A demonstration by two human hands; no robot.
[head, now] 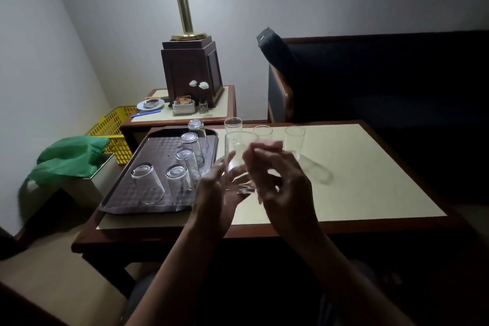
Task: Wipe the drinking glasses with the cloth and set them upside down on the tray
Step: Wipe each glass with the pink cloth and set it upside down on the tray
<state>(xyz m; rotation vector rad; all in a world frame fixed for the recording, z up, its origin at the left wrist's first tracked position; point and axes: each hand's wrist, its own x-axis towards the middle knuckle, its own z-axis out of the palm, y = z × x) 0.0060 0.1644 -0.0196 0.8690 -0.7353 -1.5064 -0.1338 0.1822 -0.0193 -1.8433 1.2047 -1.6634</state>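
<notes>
I hold a clear drinking glass [238, 152] upright above the table, just right of the tray. My left hand [215, 193] cups its base with fingers spread. My right hand [280, 177] presses thumb and fingertips on its right side. No cloth shows in either hand. The dark brown tray [156, 144] lies on the table's left part and carries several glasses [178, 182] upside down. Three more glasses stand upright behind my hands: one [233, 124] by the tray's far corner, one [263, 132] in the middle, one [295, 139] to the right.
The cream-topped table [370, 180] has a wooden rim. A green cloth-like bundle [70, 159] lies on a low stand to the left, beside a yellow basket [113, 127]. Behind stands a side table with a lamp base [191, 71] and small items. A dark sofa [383, 79] fills the right.
</notes>
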